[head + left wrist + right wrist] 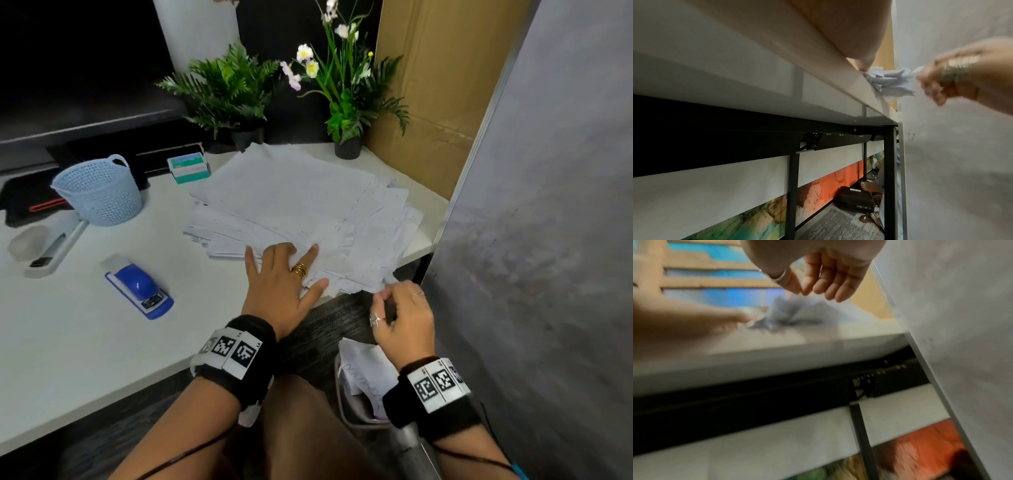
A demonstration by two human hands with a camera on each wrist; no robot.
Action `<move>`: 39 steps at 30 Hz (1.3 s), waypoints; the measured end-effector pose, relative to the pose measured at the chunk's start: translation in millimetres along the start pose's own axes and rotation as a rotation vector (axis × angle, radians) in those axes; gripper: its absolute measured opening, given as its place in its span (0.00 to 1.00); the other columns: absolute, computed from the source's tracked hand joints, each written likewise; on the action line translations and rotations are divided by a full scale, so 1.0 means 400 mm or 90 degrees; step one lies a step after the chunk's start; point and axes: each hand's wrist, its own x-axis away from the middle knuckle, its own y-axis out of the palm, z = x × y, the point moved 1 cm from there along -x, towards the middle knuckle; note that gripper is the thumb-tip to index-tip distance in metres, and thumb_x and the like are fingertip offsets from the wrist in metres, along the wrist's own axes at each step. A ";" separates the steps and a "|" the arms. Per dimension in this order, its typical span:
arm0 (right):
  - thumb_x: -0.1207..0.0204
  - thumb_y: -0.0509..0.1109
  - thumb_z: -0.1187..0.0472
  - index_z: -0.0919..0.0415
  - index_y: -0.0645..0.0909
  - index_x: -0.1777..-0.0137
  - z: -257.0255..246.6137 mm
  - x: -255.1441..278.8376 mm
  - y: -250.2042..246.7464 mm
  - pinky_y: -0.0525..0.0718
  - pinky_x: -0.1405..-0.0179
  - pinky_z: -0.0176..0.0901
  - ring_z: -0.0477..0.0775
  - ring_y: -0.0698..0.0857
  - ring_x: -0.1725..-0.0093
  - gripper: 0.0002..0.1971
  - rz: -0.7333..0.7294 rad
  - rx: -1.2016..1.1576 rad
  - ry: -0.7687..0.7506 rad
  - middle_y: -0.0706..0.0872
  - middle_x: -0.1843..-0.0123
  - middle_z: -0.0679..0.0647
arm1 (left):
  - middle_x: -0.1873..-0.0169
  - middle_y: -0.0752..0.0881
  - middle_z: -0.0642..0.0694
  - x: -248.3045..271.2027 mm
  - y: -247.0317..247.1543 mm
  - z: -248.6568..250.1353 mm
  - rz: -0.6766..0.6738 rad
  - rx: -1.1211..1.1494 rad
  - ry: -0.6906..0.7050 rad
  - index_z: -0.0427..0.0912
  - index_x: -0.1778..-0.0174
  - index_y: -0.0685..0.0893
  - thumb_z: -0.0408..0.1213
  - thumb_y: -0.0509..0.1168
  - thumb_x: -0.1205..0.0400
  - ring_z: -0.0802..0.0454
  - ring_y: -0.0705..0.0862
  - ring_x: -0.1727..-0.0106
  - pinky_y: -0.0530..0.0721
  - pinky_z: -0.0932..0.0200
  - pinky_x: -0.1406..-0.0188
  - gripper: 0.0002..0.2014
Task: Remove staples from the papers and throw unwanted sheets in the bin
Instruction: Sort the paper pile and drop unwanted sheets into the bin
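Observation:
A loose pile of white papers (pixel 291 198) lies on the white desk (pixel 102 342), its near corners hanging over the front edge. My left hand (pixel 284 277) presses flat on the pile's near corner with fingers spread. My right hand (pixel 400 318) hovers off the desk edge, fingers loosely bent, fingertips close to the overhanging paper corners (pixel 797 313); whether they touch is blurred. In the left wrist view the right hand (pixel 953 76) is beside those paper corners (pixel 892 81). Below it stands a grey bin (pixel 340 394) with crumpled paper (pixel 366 370) inside.
A blue stapler (pixel 138 286) and a white stapler (pixel 54 246) lie at the desk's left, with a blue mesh basket (pixel 97 192) and a small staple box (pixel 188 168) behind. Two potted plants (pixel 233 89) stand at the back. A grey partition (pixel 531 240) closes the right side.

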 end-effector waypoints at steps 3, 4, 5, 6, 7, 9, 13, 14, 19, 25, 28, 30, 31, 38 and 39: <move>0.26 0.65 0.59 0.63 0.77 0.65 -0.076 -0.074 -0.015 0.65 0.61 0.29 0.46 0.71 0.63 0.10 0.052 -0.002 -0.009 0.77 0.66 0.54 | 0.19 0.56 0.40 -0.002 -0.004 -0.004 0.022 0.058 -0.010 0.57 0.23 0.68 0.64 0.36 0.21 0.46 0.42 0.19 0.31 0.36 0.25 0.34; 0.26 0.67 0.59 0.63 0.78 0.62 -0.093 -0.096 -0.009 0.65 0.59 0.30 0.46 0.72 0.60 0.08 0.032 0.020 -0.009 0.78 0.63 0.54 | 0.17 0.49 0.43 -0.003 -0.005 -0.005 0.012 0.066 -0.006 0.57 0.23 0.67 0.64 0.34 0.22 0.48 0.36 0.18 0.28 0.38 0.26 0.34; 0.26 0.69 0.60 0.63 0.80 0.58 -0.104 -0.117 0.001 0.66 0.57 0.31 0.47 0.73 0.56 0.06 -0.014 0.054 -0.007 0.79 0.58 0.54 | 0.17 0.46 0.46 -0.004 -0.005 -0.005 -0.009 0.068 -0.001 0.57 0.22 0.65 0.64 0.31 0.23 0.51 0.32 0.19 0.27 0.38 0.26 0.36; 0.27 0.71 0.60 0.62 0.82 0.52 -0.111 -0.136 0.016 0.68 0.52 0.35 0.51 0.76 0.51 0.07 -0.077 0.095 -0.008 0.81 0.52 0.56 | 0.17 0.45 0.48 -0.004 -0.003 -0.006 -0.033 0.070 0.002 0.56 0.21 0.63 0.64 0.28 0.24 0.53 0.33 0.19 0.26 0.38 0.26 0.39; 0.26 0.70 0.60 0.62 0.83 0.45 -0.113 -0.153 0.031 0.71 0.46 0.40 0.55 0.77 0.43 0.11 -0.152 0.134 -0.014 0.81 0.44 0.57 | 0.17 0.47 0.50 -0.003 -0.006 -0.006 -0.045 0.081 0.000 0.54 0.21 0.63 0.64 0.27 0.25 0.54 0.36 0.18 0.26 0.39 0.26 0.40; 0.23 0.67 0.59 0.58 0.78 0.32 -0.113 -0.187 0.054 0.69 0.33 0.47 0.58 0.71 0.30 0.19 -0.287 0.161 -0.015 0.75 0.29 0.57 | 0.17 0.52 0.51 0.000 -0.009 -0.009 -0.034 0.137 -0.010 0.50 0.22 0.66 0.64 0.30 0.24 0.54 0.43 0.17 0.26 0.44 0.25 0.40; 0.19 0.64 0.54 0.50 0.77 0.29 -0.108 -0.228 0.088 0.66 0.27 0.49 0.54 0.68 0.25 0.18 -0.390 0.167 -0.030 0.73 0.24 0.51 | 0.18 0.54 0.50 0.005 -0.020 -0.015 -0.031 0.289 -0.026 0.46 0.23 0.69 0.53 0.45 0.13 0.56 0.45 0.17 0.32 0.56 0.23 0.25; 0.19 0.64 0.53 0.49 0.79 0.31 -0.105 -0.234 0.092 0.67 0.28 0.50 0.54 0.69 0.26 0.17 -0.387 0.174 -0.031 0.75 0.25 0.51 | 0.18 0.54 0.50 0.006 -0.021 -0.016 -0.032 0.302 -0.027 0.46 0.23 0.69 0.50 0.46 0.12 0.56 0.44 0.17 0.32 0.57 0.22 0.23; 0.21 0.67 0.52 0.46 0.77 0.29 -0.083 -0.254 0.089 0.68 0.28 0.53 0.54 0.70 0.26 0.20 -0.465 0.195 -0.050 0.74 0.24 0.50 | 0.18 0.55 0.46 0.011 -0.021 -0.018 -0.024 0.341 -0.038 0.46 0.24 0.71 0.46 0.47 0.12 0.55 0.47 0.17 0.33 0.58 0.22 0.22; 0.22 0.68 0.51 0.46 0.83 0.37 -0.089 -0.263 0.084 0.69 0.33 0.55 0.57 0.76 0.32 0.14 -0.440 0.232 -0.117 0.82 0.32 0.52 | 0.21 0.60 0.45 0.014 -0.018 -0.018 -0.012 0.370 -0.058 0.45 0.26 0.74 0.48 0.49 0.13 0.52 0.52 0.19 0.37 0.60 0.21 0.22; 0.22 0.67 0.50 0.45 0.84 0.38 -0.078 -0.252 0.088 0.57 0.24 0.54 0.52 0.76 0.29 0.13 -0.409 0.168 -0.100 0.81 0.30 0.52 | 0.19 0.60 0.46 0.019 -0.019 -0.017 -0.023 0.370 -0.075 0.47 0.25 0.72 0.50 0.49 0.13 0.53 0.48 0.17 0.36 0.64 0.23 0.23; 0.20 0.66 0.51 0.47 0.85 0.38 -0.074 -0.245 0.091 0.50 0.23 0.55 0.51 0.74 0.26 0.13 -0.421 0.169 -0.089 0.79 0.29 0.53 | 0.19 0.59 0.47 0.021 -0.021 -0.014 -0.028 0.373 -0.070 0.47 0.24 0.70 0.50 0.49 0.13 0.55 0.46 0.17 0.35 0.63 0.22 0.23; 0.20 0.66 0.52 0.49 0.85 0.38 -0.075 -0.242 0.092 0.50 0.22 0.56 0.52 0.75 0.27 0.13 -0.423 0.167 -0.084 0.80 0.29 0.54 | 0.19 0.60 0.47 0.022 -0.022 -0.013 -0.026 0.378 -0.068 0.46 0.23 0.70 0.49 0.49 0.13 0.56 0.46 0.17 0.36 0.63 0.22 0.23; 0.17 0.62 0.58 0.58 0.81 0.46 -0.102 -0.245 0.070 0.69 0.42 0.50 0.57 0.76 0.39 0.07 -0.230 0.064 -0.047 0.83 0.38 0.50 | 0.19 0.60 0.47 0.022 -0.031 -0.010 -0.009 0.378 -0.071 0.43 0.23 0.69 0.48 0.49 0.13 0.57 0.48 0.18 0.39 0.61 0.20 0.23; 0.17 0.61 0.58 0.57 0.80 0.45 -0.110 -0.246 0.059 0.67 0.47 0.46 0.58 0.75 0.40 0.08 -0.199 0.087 -0.063 0.82 0.36 0.49 | 0.19 0.61 0.48 0.021 -0.030 -0.011 -0.007 0.385 -0.077 0.44 0.23 0.69 0.49 0.49 0.13 0.57 0.48 0.18 0.43 0.58 0.18 0.24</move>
